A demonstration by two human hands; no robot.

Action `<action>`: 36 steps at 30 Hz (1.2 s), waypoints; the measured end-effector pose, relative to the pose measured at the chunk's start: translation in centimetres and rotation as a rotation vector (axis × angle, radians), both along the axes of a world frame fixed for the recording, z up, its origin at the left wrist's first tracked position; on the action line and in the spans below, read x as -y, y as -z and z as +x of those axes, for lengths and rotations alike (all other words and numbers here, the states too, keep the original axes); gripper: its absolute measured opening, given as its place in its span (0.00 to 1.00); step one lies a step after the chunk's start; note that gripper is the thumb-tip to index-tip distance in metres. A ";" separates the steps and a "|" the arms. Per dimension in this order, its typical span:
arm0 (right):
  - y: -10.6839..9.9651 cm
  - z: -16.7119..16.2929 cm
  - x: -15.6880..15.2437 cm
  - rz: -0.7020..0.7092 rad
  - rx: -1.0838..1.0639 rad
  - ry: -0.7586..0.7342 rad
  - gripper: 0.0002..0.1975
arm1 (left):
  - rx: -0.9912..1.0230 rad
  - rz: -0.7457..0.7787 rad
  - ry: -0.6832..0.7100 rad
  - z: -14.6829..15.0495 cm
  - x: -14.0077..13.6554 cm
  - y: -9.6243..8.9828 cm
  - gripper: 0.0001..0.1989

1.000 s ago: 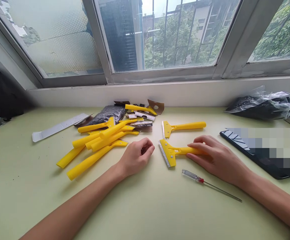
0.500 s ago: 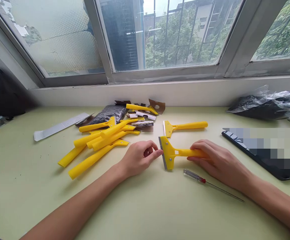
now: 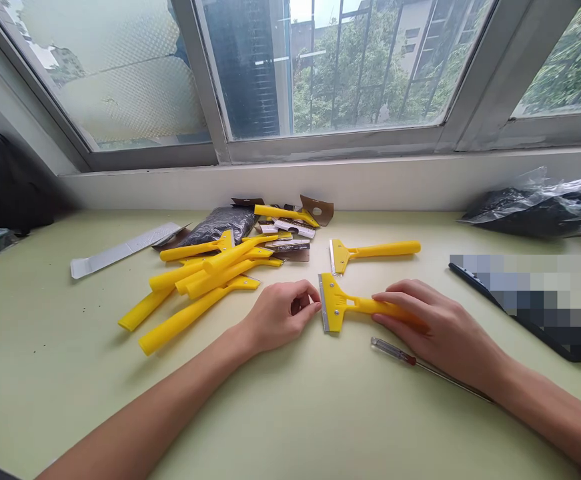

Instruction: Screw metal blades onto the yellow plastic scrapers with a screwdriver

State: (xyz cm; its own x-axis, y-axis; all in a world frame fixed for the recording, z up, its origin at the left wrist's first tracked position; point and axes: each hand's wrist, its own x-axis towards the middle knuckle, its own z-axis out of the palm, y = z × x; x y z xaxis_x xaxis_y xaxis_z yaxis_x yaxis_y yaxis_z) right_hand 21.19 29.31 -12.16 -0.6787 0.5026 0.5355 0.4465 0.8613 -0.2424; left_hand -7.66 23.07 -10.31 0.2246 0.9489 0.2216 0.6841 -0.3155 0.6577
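Observation:
My right hand [image 3: 427,313] is wrapped round the handle of a yellow scraper [image 3: 333,303], which has a wide head, two screws and a metal blade [image 3: 324,305] pointing left. My left hand [image 3: 285,313] is closed in a pinch, thumb and forefinger together at the blade's edge; whether anything is between them is hidden. A second yellow scraper [image 3: 380,250] lies behind, its blade to the left. In front of my right hand is a screwdriver [image 3: 393,350] with a clear handle and red collar, its shaft partly under my wrist.
To the left lies a pile of several yellow scrapers [image 3: 195,320]. Behind it are a black plastic-wrapped packet [image 3: 223,225] and opened card boxes [image 3: 317,210]. A grey-white strip [image 3: 125,253] rests further left. A black plastic bag [image 3: 530,210] and a dark, partly pixelated object [image 3: 515,317] are at right.
The held scraper's head has turned slightly, and its blade now catches more light. My right hand has shifted a little left over the screwdriver shaft. The left fingertips no longer overlap the blade.

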 end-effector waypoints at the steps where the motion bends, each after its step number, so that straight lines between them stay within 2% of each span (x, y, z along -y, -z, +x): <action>1: 0.0 0.0 0.0 0.009 0.010 0.010 0.09 | -0.002 0.001 0.001 0.0 0.0 0.0 0.03; 8: -0.2 0.2 -0.2 0.010 0.051 0.021 0.09 | -0.017 0.003 0.005 0.1 0.2 -0.2 0.16; 14: -0.5 0.1 0.2 -0.013 0.056 -0.035 0.08 | -0.032 0.021 0.015 0.2 0.2 -0.3 0.11; 30: -0.4 0.1 0.0 0.012 0.044 -0.003 0.08 | -0.164 0.091 0.020 0.0 0.0 -0.1 0.15; 36: -0.4 0.2 0.0 0.017 0.052 -0.009 0.08 | -0.126 0.153 0.086 -0.1 0.2 0.1 0.10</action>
